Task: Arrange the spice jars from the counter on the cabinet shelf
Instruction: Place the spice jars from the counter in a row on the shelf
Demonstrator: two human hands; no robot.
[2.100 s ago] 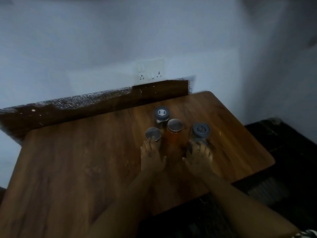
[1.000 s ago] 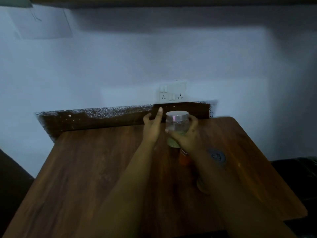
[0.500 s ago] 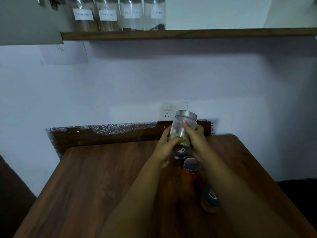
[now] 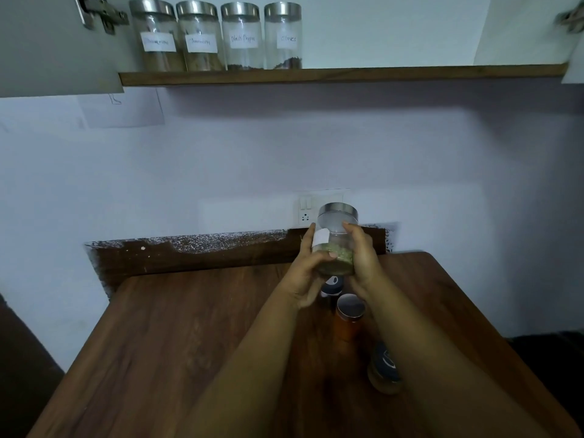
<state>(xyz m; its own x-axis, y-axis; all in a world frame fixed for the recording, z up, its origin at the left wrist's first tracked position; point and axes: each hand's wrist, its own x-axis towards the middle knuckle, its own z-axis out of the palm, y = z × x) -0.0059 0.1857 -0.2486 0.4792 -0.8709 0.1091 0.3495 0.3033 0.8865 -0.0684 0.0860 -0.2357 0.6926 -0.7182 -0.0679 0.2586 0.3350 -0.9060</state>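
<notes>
The glass jar (image 4: 335, 240) is held up in the air between the counter (image 4: 177, 336) below and the cabinet shelf (image 4: 341, 74) well above, with both hands wrapped round it: the left hand (image 4: 305, 273) curls about its lower left side, thumb across the front, and the right hand (image 4: 363, 259) clasps its right side with fingers reaching toward the steel lid (image 4: 338, 210). It looks rigid, smooth and breakable, and probably light, since only a shallow layer of greenish spice fills the bottom. Smooth glass may slip, so a hold round the straight wall below the lid, as here, seems safest; lifting by the lid alone would trust a fit that cannot be judged. On the shelf, four labelled jars (image 4: 218, 36) stand in a row at its left end, leaving bare board to their right. Below the held jar, an orange jar (image 4: 349, 317) stands on the counter, a dark-lidded jar (image 4: 384, 369) nearer the person, and another dark-lidded one (image 4: 331, 284) is mostly hidden behind the hands. The held jar's white label is turned away and unreadable, the two leftmost shelf labels are too blurred to read, and the cabinet door (image 4: 57, 42) is cut off by the frame.
</notes>
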